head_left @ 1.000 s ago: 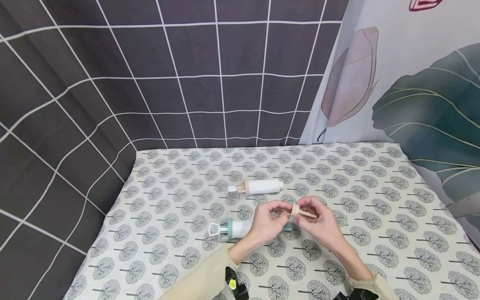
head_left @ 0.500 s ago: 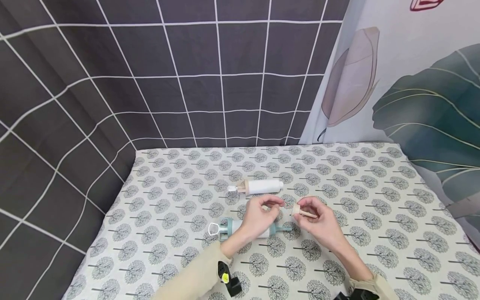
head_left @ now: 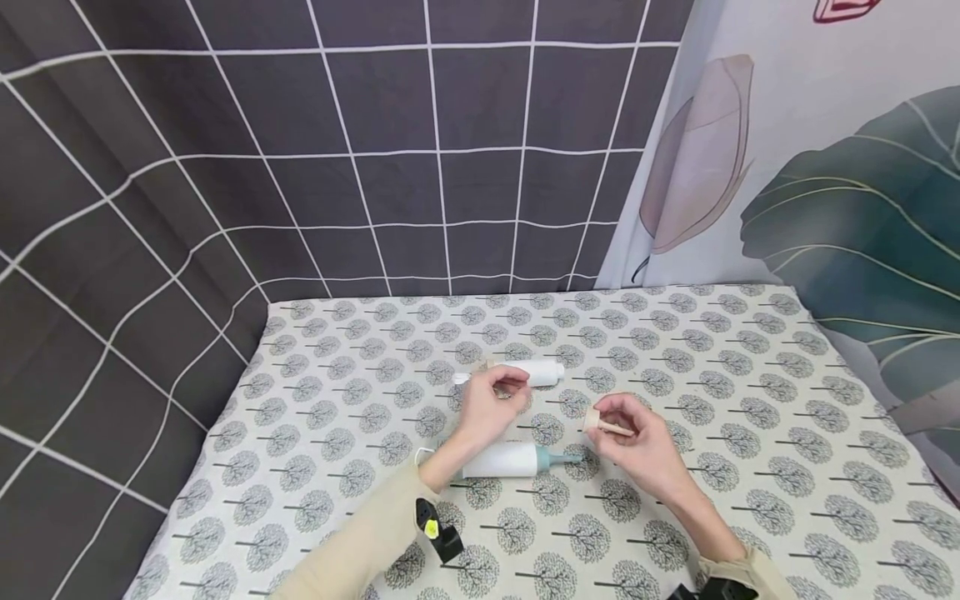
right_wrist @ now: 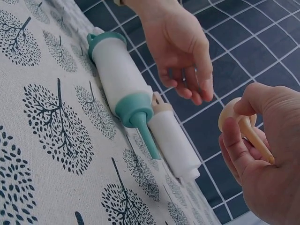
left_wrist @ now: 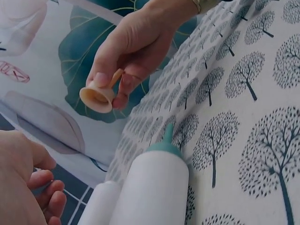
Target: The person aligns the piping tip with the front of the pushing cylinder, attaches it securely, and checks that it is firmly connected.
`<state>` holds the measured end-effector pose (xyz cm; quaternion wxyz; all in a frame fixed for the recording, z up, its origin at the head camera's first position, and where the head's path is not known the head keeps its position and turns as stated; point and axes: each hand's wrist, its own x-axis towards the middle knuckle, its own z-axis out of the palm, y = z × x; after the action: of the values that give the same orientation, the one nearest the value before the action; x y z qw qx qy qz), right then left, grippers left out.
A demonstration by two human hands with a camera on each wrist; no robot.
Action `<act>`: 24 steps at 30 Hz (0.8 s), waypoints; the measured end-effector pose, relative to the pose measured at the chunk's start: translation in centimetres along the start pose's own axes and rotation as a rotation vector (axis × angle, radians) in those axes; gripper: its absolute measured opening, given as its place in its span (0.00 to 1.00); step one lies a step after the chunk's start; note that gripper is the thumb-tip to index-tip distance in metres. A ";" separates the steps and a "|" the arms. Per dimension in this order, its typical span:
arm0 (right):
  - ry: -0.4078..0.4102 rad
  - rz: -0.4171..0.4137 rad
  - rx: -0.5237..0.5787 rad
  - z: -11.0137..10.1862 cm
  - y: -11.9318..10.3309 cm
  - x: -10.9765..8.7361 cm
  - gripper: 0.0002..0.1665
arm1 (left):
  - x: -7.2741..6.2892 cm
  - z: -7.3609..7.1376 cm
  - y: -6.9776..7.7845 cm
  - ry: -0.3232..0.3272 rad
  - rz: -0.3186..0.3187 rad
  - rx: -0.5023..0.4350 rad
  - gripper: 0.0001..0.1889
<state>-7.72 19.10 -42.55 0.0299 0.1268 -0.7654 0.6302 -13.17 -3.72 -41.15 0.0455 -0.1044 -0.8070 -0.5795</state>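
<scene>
My right hand (head_left: 637, 440) pinches a beige nozzle (left_wrist: 99, 97), a flared round cap with a thin spout. In the left wrist view its hollow side shows. My left hand (head_left: 483, 411), fingers loosely bent and holding nothing visible, hovers by a white syringe-like tube (head_left: 543, 372) with a beige collar. In the head view it hides part of that collar. Nearer to me lies a larger white tube (head_left: 501, 460) with teal ends; its narrow teal nozzle (right_wrist: 146, 136) points right in the head view. My left wrist covers its handle end.
Both tubes lie on a tree-patterned cloth (head_left: 712, 508) that covers the table. Dark gridded fabric (head_left: 390, 192) hangs behind and at the left. A white curtain with leaf prints (head_left: 862, 217) hangs at the right.
My left hand has let go of the beige nozzle and moved left and farther away, to the beige-collared tube. The right hand stays in place with the nozzle.
</scene>
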 end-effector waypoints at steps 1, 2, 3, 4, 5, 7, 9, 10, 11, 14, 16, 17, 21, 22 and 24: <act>0.002 0.004 0.000 0.0 0.0 0.0 0.19 | 0.1 -0.1 0.0 0.010 -0.004 0.017 0.11; 0.002 0.004 -0.001 0.0 0.0 0.0 0.18 | 0.2 -0.2 0.0 0.019 -0.005 0.036 0.11; 0.003 0.003 -0.006 0.0 0.1 0.0 0.18 | 0.3 -0.4 -0.1 0.028 -0.008 0.052 0.12; 0.002 0.003 -0.008 0.0 0.1 0.0 0.18 | 0.4 -0.5 -0.1 0.040 -0.012 0.079 0.12; 0.002 0.003 -0.010 0.0 0.1 0.0 0.18 | 0.6 -0.6 -0.3 0.050 -0.016 0.108 0.13; 0.001 0.006 -0.014 0.0 0.1 0.0 0.18 | 0.8 -0.8 -0.4 0.063 -0.014 0.161 0.14; 0.002 0.013 -0.020 0.1 0.1 -0.1 0.18 | 1.1 -1.0 -0.7 0.067 -0.015 0.203 0.15; 0.002 0.017 -0.021 0.1 0.1 -0.1 0.18 | 1.2 -1.0 -0.8 0.070 -0.012 0.220 0.15; 0.004 0.021 -0.023 0.1 0.1 -0.1 0.18 | 1.3 -1.1 -1.0 0.070 -0.006 0.231 0.15; 0.009 0.026 -0.021 0.1 0.1 -0.1 0.18 | 1.7 -1.3 -1.2 0.069 0.015 0.255 0.16; 0.008 0.020 -0.017 0.2 0.0 -0.1 0.18 | 1.9 -1.4 -1.4 0.069 0.025 0.269 0.16; 0.008 0.018 -0.015 0.2 0.0 -0.1 0.18 | 2.0 -1.4 -1.4 0.067 0.028 0.276 0.16; 0.001 0.005 0.004 0.1 0.0 -0.1 0.18 | 2.5 -1.5 -1.8 0.060 0.025 0.319 0.16; 0.000 0.004 0.009 0.1 0.1 -0.1 0.18 | 2.6 -1.6 -1.8 0.057 0.023 0.330 0.17; 0.000 0.003 0.017 0.1 0.1 -0.1 0.18 | 2.8 -1.6 -2.0 0.054 0.017 0.360 0.17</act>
<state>-7.62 19.01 -42.68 0.0278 0.1260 -0.7603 0.6366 -16.40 -5.54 -41.94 0.0897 -0.0858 -0.8953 -0.4277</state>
